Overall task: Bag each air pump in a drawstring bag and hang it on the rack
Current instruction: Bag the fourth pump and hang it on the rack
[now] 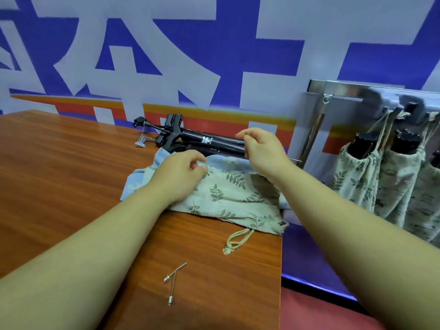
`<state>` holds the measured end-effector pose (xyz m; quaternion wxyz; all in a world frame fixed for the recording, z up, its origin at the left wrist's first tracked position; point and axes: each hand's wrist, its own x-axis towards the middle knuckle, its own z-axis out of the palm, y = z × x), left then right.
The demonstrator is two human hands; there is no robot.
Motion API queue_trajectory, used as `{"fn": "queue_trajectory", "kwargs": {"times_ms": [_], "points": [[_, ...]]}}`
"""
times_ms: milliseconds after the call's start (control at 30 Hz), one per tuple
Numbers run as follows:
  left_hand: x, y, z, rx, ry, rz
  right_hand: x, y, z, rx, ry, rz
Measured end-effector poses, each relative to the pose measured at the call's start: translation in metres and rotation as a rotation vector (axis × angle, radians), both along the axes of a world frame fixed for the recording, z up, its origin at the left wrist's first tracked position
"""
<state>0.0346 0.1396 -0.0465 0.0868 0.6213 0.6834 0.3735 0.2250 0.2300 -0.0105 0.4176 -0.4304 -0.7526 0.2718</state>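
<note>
Several black air pumps [214,141] lie in a pile at the back of the wooden table [71,163], against the wall. In front of them a leaf-print drawstring bag [228,196] lies flat on top of light-blue cloth [133,184]. My left hand [181,175] rests on the bag's upper edge and pinches its fabric. My right hand [264,148] is at the right end of the top pump's barrel, with fingers over it and the thumb across its front. To the right, the metal rack [357,91] carries bagged pumps [357,172] hanging by their cords.
The bag's looped drawstring [238,239] trails toward me on the table. Two metal inflation needles [173,279] lie near the front. The table's right edge [281,258] drops off just below the bag. A third hung bag [423,198] sits at the frame's right edge.
</note>
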Motion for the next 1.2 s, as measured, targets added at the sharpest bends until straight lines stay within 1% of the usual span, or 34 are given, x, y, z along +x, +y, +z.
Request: {"fn": "queue_trajectory", "kwargs": {"times_ms": [67,133,233,300,367,433,567,767,1033,1200], "points": [[-0.004,0.006,-0.009,-0.007,0.011,0.012,-0.016,0.024,-0.003,0.119,-0.291,0.001],[-0.006,0.01,-0.012,-0.005,-0.001,0.02,-0.031,0.047,-0.006,0.159,-0.51,0.037],[-0.008,0.012,-0.016,-0.018,-0.019,0.007,-0.047,0.075,-0.01,0.209,-0.736,0.01],[-0.01,0.013,-0.018,-0.019,-0.038,0.002,-0.052,0.091,-0.014,0.237,-0.812,-0.005],[-0.011,0.014,-0.019,-0.03,-0.044,-0.001,-0.053,0.101,-0.016,0.23,-0.799,-0.001],[-0.012,0.015,-0.02,-0.038,-0.063,-0.002,-0.051,0.105,-0.018,0.223,-0.73,-0.011],[-0.01,0.014,-0.02,-0.046,-0.072,0.005,-0.049,0.108,-0.023,0.267,-0.657,-0.032],[-0.008,0.013,-0.02,-0.052,-0.075,0.016,-0.052,0.101,-0.03,0.324,-0.764,0.011],[-0.007,0.013,-0.02,-0.055,-0.06,0.027,-0.054,0.102,-0.028,0.259,-0.832,0.082],[-0.007,0.014,-0.021,-0.061,-0.052,0.032,-0.055,0.104,-0.027,0.203,-0.809,0.112]]}}
